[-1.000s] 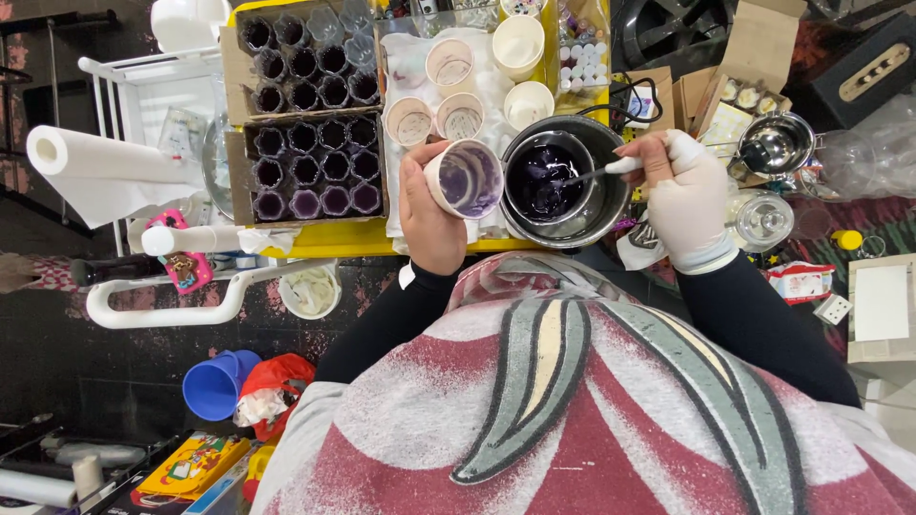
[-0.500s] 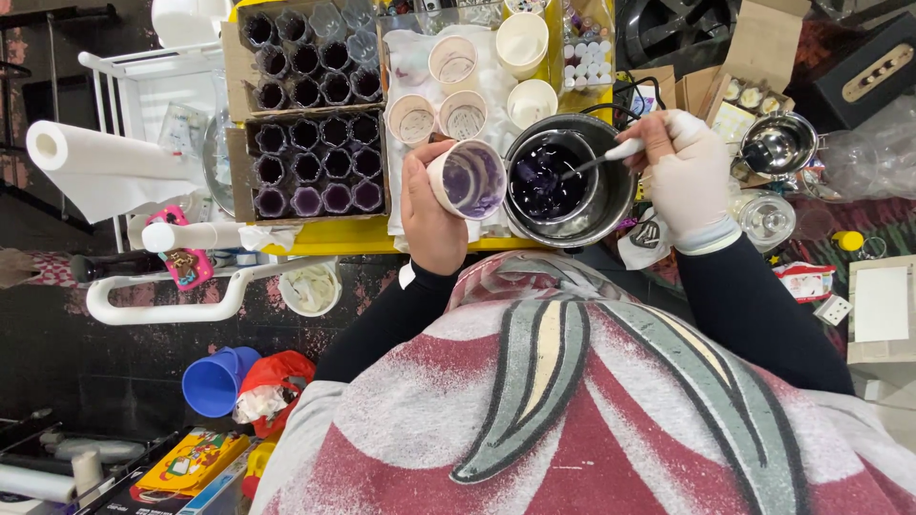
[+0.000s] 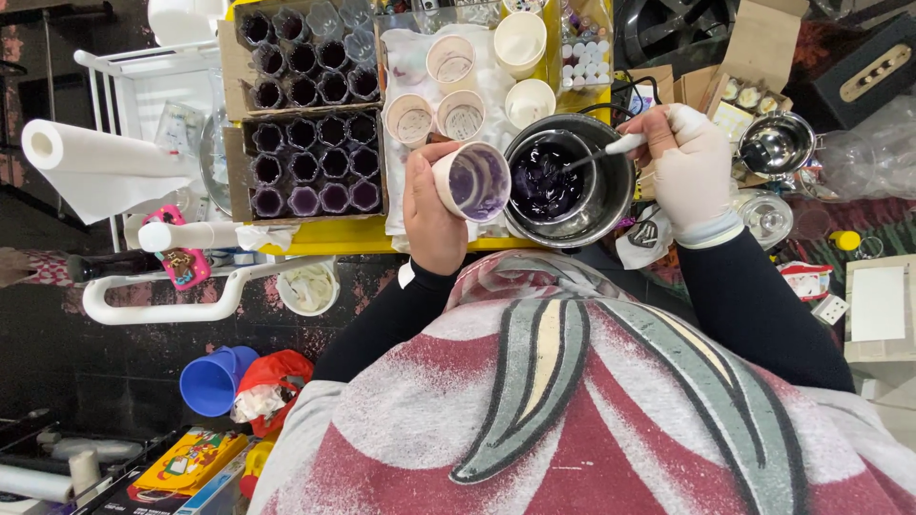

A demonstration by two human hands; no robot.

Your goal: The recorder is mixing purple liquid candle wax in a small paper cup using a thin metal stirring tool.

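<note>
My left hand [image 3: 434, 215] grips a cup [image 3: 472, 181], gloved right hand [image 3: 692, 162] pinches a spoon [image 3: 596, 154] in the pot [image 3: 611, 205]; yellow table [image 3: 363, 234] crowded, dark floor [image 3: 114, 362] cluttered.

Two brown cardboard trays [image 3: 307, 105] sit at the top left on the yellow table, and both hold rows of small purple cups. An open brown cardboard box [image 3: 754, 72] stands at the top right, with little round things inside it. A flat white box [image 3: 878, 305] lies at the right edge. A small red and white packet [image 3: 800, 279] lies near it. A bright yellow package [image 3: 191, 461] with pictures on it lies on the floor at the bottom left.
</note>
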